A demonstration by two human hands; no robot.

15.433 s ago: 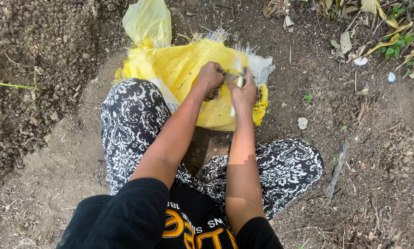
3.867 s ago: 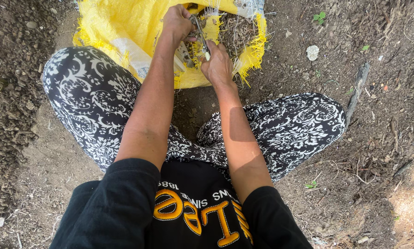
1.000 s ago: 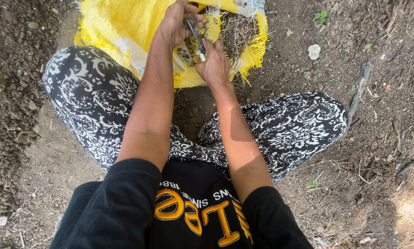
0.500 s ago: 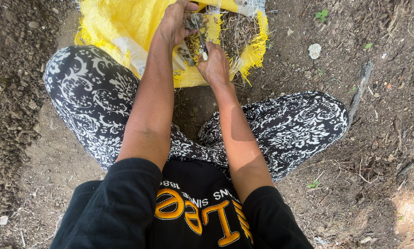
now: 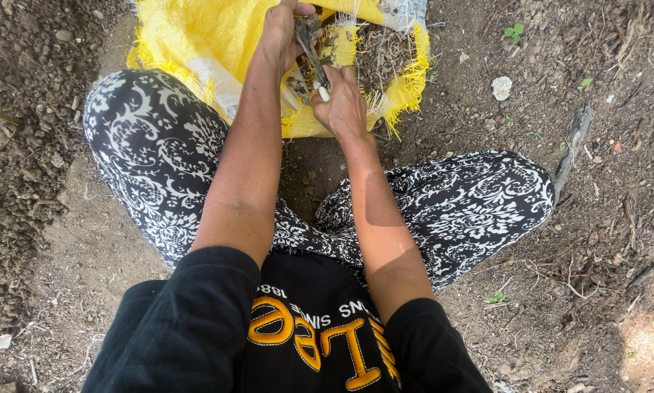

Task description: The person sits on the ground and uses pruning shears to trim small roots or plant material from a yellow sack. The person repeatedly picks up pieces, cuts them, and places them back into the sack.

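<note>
— Where are the hands?

— Both are out in front, over the open mouth of a yellow woven sack point(image 5: 196, 44) that lies on the bare dirt ground point(image 5: 65, 240) between the person's knees. The left hand point(image 5: 282, 36) is higher and further out; the right hand point(image 5: 343, 105) sits nearer the body, just beside it.

— What is the left hand's grip doing?

— Its fingers are curled together around a bunch of dry plant stems point(image 5: 306, 33), grey-brown and thin, held above the sack.

— And the right?

— Its fingers are closed around a small tool with a pale handle end point(image 5: 324, 93) showing above the knuckles. The tool's working end runs up towards the stems in the left hand; whether it touches them I cannot tell.

— What is in the sack?

— Dry twigs and plant litter point(image 5: 389, 58) lie inside, to the right of the hands. The sack's cut edge is frayed into yellow threads.

— Anything else about?

— The person sits with legs spread in black and white patterned trousers point(image 5: 159, 153). A pale stone point(image 5: 501, 87) lies on the soil right of the sack, and a dark stick point(image 5: 574, 142) lies further right.
</note>
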